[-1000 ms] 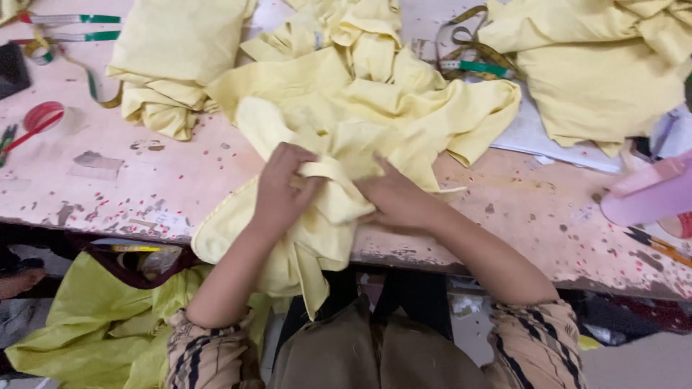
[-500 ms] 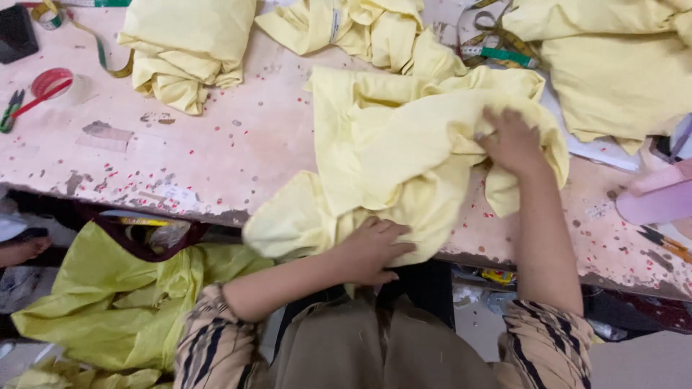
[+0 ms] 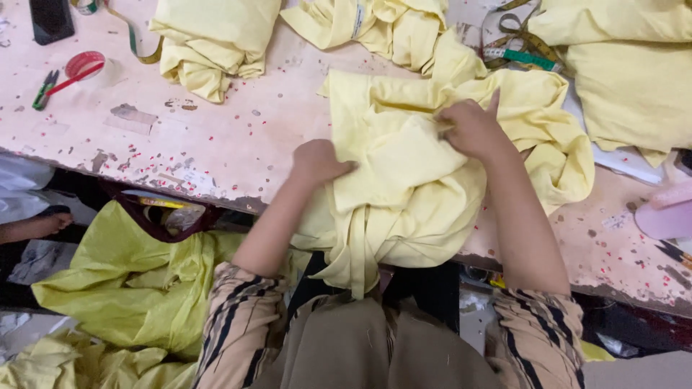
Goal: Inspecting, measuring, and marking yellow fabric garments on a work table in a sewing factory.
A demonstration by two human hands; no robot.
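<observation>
Yellow garment (image 3: 425,180) on the tabletop (image 3: 216,137) is gripped by both the closed left hand (image 3: 317,162) and the closed right hand (image 3: 472,130).

The left hand (image 3: 317,162) lay knuckles up, fingers curled under in a loose fist, wrist bent slightly inward; the right hand (image 3: 472,130) reached farther forward, fingers pinched together, thumb raised; both forearms were bare, with striped sleeves bunched near the elbows.
</observation>
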